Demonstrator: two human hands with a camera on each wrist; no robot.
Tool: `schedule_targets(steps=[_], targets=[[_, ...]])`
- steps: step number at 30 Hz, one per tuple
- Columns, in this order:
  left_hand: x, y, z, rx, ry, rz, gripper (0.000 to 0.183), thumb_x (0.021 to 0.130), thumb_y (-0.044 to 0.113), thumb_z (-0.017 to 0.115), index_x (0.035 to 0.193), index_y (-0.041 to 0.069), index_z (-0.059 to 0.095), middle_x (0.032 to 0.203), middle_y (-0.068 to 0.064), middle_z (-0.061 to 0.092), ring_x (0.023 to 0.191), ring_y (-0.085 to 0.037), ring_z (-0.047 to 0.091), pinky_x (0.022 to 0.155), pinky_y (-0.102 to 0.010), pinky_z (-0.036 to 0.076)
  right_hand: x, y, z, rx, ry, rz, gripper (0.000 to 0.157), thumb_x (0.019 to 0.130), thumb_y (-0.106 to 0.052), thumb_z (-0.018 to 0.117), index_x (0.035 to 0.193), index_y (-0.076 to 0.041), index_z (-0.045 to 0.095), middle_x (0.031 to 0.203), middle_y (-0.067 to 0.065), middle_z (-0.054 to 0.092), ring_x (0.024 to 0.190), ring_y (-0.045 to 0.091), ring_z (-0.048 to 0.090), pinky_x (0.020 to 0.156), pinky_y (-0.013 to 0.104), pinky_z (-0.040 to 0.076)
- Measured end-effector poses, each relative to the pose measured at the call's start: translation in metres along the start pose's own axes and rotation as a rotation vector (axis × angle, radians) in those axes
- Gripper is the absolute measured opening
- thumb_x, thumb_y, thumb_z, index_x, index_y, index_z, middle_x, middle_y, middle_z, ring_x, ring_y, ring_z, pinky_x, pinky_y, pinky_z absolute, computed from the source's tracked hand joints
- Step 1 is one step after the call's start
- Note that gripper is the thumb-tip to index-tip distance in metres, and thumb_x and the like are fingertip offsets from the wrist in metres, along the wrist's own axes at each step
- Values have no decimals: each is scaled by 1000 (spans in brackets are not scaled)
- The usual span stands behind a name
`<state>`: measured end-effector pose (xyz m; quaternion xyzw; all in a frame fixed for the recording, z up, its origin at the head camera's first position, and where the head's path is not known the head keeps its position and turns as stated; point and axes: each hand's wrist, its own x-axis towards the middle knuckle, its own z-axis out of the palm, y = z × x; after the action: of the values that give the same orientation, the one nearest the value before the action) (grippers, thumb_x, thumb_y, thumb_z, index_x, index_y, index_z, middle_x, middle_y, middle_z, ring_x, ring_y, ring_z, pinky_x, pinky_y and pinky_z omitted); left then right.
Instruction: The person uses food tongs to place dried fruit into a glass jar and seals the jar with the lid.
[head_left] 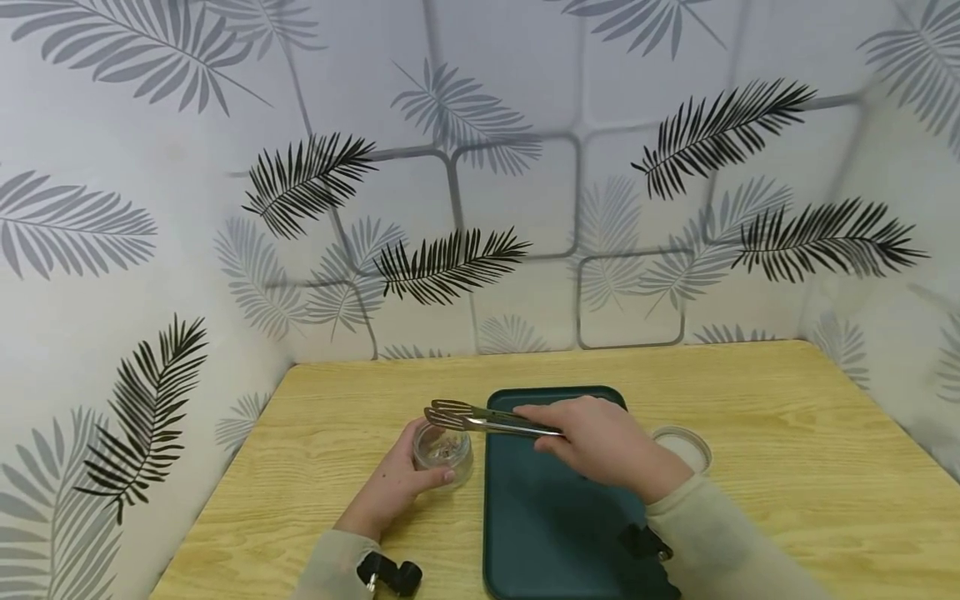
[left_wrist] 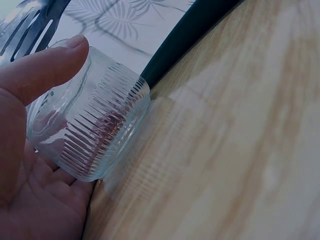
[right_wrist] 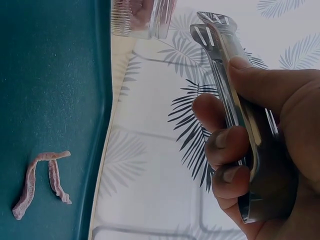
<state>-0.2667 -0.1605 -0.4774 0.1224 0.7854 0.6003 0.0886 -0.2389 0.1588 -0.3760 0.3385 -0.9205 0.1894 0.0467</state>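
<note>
My left hand (head_left: 393, 483) grips a small clear glass jar (head_left: 444, 454), its thumb on the near side of the rim. Ribbed walls show on the jar (left_wrist: 102, 120) in the left wrist view, and it stands on the table with a few small bits inside. My right hand (head_left: 600, 440) holds metal tongs (head_left: 498, 422) by the handles, with their slotted heads above the jar's mouth and close together. Beneath this hand lies a dark green tray (head_left: 532, 517). Thin, pinkish, wrinkled strips (right_wrist: 31, 185) lie on it in the right wrist view, hidden by my arm in the head view.
A round, pale lid (head_left: 684, 448) lies on the wooden table (head_left: 795, 467) to the right of the tray, partly behind my right wrist. A leaf-patterned wall (head_left: 517, 200) stands behind the table.
</note>
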Motion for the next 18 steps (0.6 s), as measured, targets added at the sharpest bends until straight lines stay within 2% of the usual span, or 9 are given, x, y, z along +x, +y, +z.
schedule_targets(steps=[4,7,11,14,18], targets=[[-1,0,0,4,-3,-2,84,85,19,84,154,19,35,153,-6,45,142,-28,39,113,-52,29,-2,2,0,20,-4,18,53,99,-31,68,149,-27,53,78,-19,60,43,2,43,52,28,40],[-1,0,0,7,-7,0,84,86,18,83,154,17,35,154,-6,45,142,-28,39,112,-51,30,-6,6,-2,53,-21,50,54,99,-31,67,150,-28,51,69,-18,59,42,3,45,52,28,42],[0,1,1,21,-1,7,83,85,18,84,153,17,36,153,-5,45,141,-28,41,112,-50,30,-11,11,-4,52,-30,75,53,99,-31,67,150,-29,51,58,-16,49,44,3,44,52,27,40],[-1,0,0,17,-1,10,83,85,19,84,153,18,37,152,-5,46,139,-28,42,112,-50,31,-17,17,-6,30,-19,72,53,98,-30,68,149,-26,53,62,-17,49,47,3,40,53,27,38],[-1,-1,0,-3,-9,7,84,84,20,84,153,19,37,152,-6,45,137,-29,44,110,-50,34,-26,28,-9,20,-22,77,53,98,-27,69,149,-23,54,75,-20,56,53,1,42,56,28,39]])
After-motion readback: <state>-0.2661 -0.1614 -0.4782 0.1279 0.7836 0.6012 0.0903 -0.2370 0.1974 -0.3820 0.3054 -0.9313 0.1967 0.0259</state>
